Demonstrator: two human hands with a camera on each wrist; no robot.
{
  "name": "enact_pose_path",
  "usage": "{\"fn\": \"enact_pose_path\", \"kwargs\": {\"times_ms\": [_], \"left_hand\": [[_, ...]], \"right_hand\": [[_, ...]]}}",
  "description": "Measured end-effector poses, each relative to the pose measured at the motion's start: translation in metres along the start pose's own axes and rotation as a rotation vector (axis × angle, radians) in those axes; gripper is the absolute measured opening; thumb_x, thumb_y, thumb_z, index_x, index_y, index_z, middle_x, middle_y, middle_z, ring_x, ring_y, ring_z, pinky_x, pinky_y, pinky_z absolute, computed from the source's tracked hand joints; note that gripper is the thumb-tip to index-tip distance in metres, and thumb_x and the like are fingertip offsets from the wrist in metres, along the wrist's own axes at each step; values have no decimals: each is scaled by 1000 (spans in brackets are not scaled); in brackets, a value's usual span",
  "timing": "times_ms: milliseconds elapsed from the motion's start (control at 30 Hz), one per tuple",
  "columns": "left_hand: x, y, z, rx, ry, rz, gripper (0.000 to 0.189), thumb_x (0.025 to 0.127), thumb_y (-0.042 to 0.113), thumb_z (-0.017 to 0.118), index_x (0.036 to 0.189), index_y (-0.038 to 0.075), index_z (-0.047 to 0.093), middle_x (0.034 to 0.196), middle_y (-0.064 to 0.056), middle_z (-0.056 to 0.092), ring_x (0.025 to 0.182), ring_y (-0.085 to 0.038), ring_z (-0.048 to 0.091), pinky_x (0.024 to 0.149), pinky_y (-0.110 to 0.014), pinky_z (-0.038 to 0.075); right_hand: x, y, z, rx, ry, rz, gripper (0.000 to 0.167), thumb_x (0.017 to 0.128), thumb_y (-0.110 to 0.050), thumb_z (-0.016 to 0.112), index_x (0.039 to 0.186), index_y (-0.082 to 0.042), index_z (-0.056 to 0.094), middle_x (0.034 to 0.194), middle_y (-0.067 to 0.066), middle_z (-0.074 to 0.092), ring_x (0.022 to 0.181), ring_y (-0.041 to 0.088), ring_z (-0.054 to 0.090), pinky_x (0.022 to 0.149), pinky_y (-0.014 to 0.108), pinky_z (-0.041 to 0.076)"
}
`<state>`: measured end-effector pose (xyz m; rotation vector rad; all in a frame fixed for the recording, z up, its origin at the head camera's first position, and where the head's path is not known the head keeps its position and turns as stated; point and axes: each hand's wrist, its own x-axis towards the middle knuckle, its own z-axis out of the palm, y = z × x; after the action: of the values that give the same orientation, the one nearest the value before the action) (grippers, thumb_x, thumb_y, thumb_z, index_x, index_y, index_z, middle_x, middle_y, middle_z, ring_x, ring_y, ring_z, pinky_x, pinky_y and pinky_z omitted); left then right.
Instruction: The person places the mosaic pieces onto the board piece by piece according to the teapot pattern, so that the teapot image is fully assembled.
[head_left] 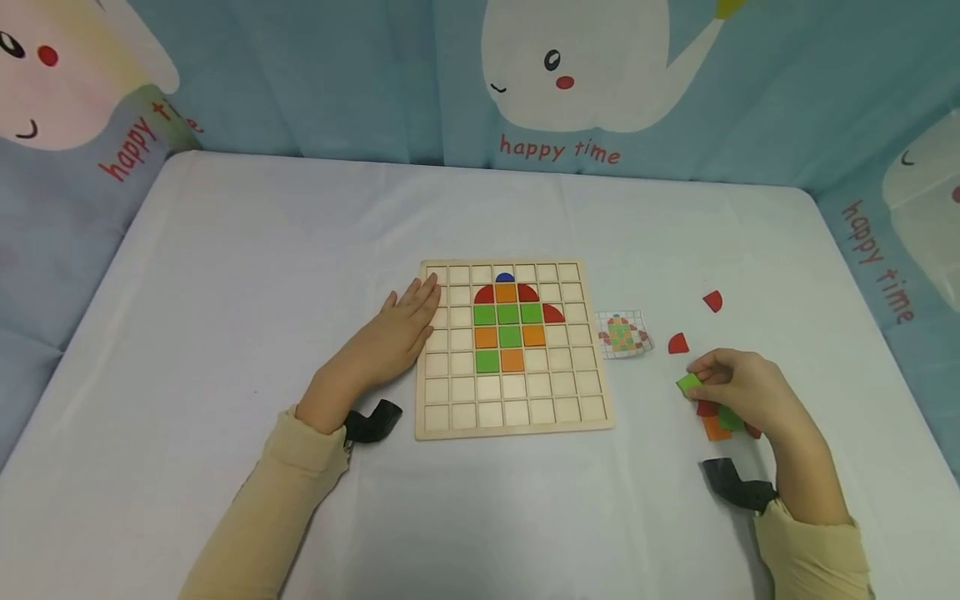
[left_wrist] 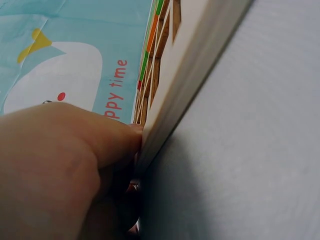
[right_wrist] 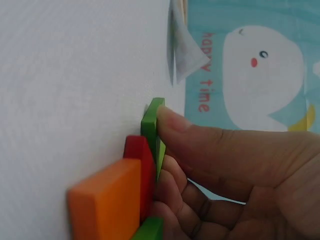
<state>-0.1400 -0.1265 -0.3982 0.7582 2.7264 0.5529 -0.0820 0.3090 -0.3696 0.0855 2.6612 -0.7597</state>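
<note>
A wooden grid board [head_left: 491, 414] lies mid-table with green, orange, red and blue tiles set in its cells. My left hand [head_left: 386, 342] rests along the board's left edge, fingers extended and fingertips on the frame. In the left wrist view, the thumb side touches the board's rim [left_wrist: 175, 95]. To the right of the board, my right hand [head_left: 750, 392] pinches a green square tile [head_left: 687, 382] between thumb and fingers. Close under that hand is a small pile with an orange tile [right_wrist: 107, 200], a red tile [right_wrist: 140, 160] and another green tile [head_left: 730, 419].
A printed pattern card [head_left: 624, 335] sits against the board's right side, its corner curling up. Two red quarter-circle tiles lie apart on the white cloth, one nearer [head_left: 678, 343] and one farther [head_left: 713, 301]. A blue curtain [head_left: 360, 83] stands behind the table.
</note>
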Motion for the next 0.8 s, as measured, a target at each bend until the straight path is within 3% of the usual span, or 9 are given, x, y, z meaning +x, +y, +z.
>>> {"fn": "enact_pose_path", "kwargs": {"times_ms": [367,800], "left_hand": [[11,4,5,-11,-20,22,54,103,16,35,148,-4,15,156,-16,4,143,-31,2,113,-52,5],[3,-4,1,-26,-22,3,54,102,15,35,148,-6,14,156,-18,4,143,-33,1,112,-55,5]], "right_hand": [[-8,5,-2,-19,36,38,27,80,-13,75,100,3,65,87,10,67,79,23,61,64,30,48],[-2,-6,-1,27,40,-2,25,78,-11,77,96,0,65,85,8,63,79,22,59,67,31,47]]}}
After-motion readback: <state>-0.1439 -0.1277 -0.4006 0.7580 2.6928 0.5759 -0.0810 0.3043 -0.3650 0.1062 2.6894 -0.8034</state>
